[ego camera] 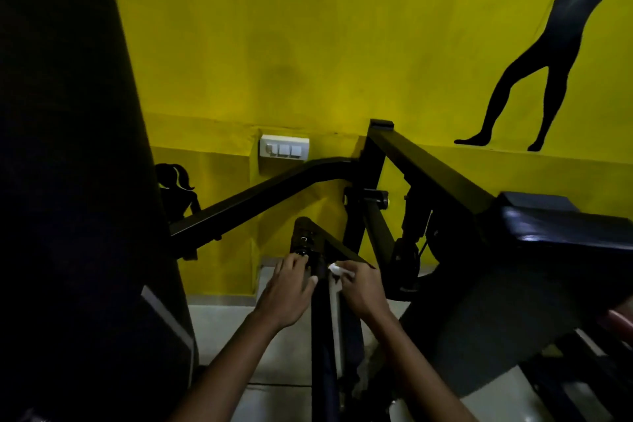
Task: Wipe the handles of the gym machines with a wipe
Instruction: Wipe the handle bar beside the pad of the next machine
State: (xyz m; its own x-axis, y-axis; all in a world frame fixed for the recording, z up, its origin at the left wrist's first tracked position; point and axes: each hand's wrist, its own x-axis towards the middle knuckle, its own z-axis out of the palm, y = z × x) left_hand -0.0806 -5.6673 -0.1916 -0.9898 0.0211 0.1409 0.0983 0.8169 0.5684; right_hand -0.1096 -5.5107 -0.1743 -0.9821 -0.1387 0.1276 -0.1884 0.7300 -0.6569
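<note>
A black gym machine stands in front of me, and its dark handle bar [303, 236] rises at centre. My left hand [287, 288] reaches to the lower part of that bar, fingers curled against a black knob there. My right hand [359, 284] pinches a small white wipe [337, 269] and holds it against the dark metal just right of the bar. Both forearms come up from the bottom of the view. The light is dim, so the exact grip of the left fingers is hard to see.
A yellow wall [308, 44] with black silhouette figures is close behind. A white switch plate [283, 147] sits on it. A black padded seat [555, 223] is at right, a thick dark column [68, 181] at left, and black frame beams [260, 197] cross the middle.
</note>
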